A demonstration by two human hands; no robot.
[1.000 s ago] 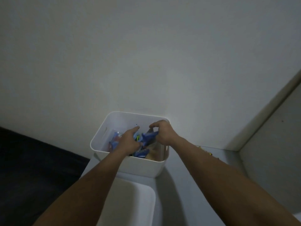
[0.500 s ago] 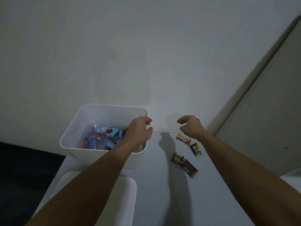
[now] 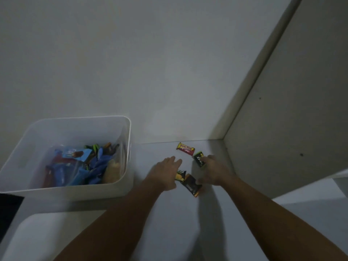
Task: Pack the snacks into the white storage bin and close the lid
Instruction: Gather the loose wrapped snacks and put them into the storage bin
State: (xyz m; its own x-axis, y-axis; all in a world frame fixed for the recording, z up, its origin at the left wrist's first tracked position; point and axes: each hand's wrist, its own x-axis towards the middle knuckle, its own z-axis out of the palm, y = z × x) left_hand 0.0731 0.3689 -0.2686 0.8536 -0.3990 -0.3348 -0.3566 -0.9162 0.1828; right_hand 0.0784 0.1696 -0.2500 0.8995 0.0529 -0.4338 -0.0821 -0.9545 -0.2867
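**Both hands at the loose snacks, right of the bin**

Bin (image 3: pixel 130 140) white, lid off, at the left against the wall; part-filled with wrappers (image 3: pixel 82 166), mostly blue. Lid (image 3: pixel 37 240) flat on the table (image 3: pixel 222 219), in front of the bin.

Four snacks loose on the table right of the bin. Red bar (image 3: pixel 185 149) farthest back, untouched. Green pack (image 3: pixel 199 160) just right of it; right hand (image 3: pixel 216 171) lies over its near end, fingers bent, grip not clear. Yellow pack (image 3: pixel 180 175) and dark bar (image 3: pixel 191 185) between the hands. Left hand (image 3: pixel 166 171) flat, fingers spread, covering the yellow pack's left edge.
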